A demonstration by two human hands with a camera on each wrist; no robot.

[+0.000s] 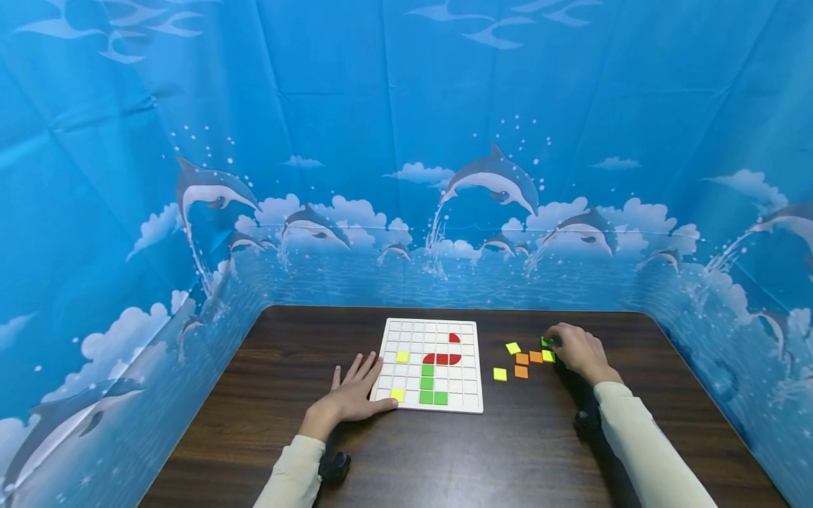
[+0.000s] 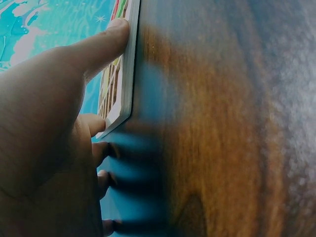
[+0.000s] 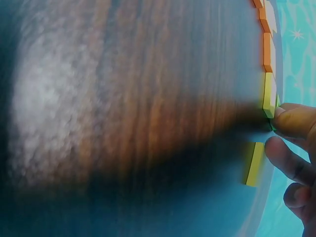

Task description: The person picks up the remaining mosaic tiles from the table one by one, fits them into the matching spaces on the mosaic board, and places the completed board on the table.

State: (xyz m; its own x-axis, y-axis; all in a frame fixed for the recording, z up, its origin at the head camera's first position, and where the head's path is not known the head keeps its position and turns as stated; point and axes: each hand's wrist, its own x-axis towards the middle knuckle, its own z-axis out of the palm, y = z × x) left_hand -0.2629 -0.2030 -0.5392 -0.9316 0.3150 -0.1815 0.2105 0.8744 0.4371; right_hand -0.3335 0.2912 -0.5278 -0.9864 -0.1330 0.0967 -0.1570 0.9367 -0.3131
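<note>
A white grid board [image 1: 470,386] lies on the table, holding yellow tiles [image 1: 403,358], green tiles [image 1: 427,383] and red pieces [image 1: 442,359]. My left hand [image 1: 348,400] rests at its left side, fingers spread, the thumb on the near-left corner. In the left wrist view that thumb [image 2: 106,42] lies along the board's edge. To the right of the board, my right hand [image 1: 578,351] reaches down at the far end of the loose tiles. Its thumb and a finger pinch a green tile [image 1: 546,341], mostly covered by the thumb in the right wrist view.
Loose orange tiles [image 1: 521,371] and yellow tiles [image 1: 500,375] lie between the board and my right hand. One yellow tile [image 3: 254,164] stands out just below the fingers in the right wrist view. A blue dolphin-print curtain [image 1: 394,162] surrounds the dark wooden table [image 1: 432,458].
</note>
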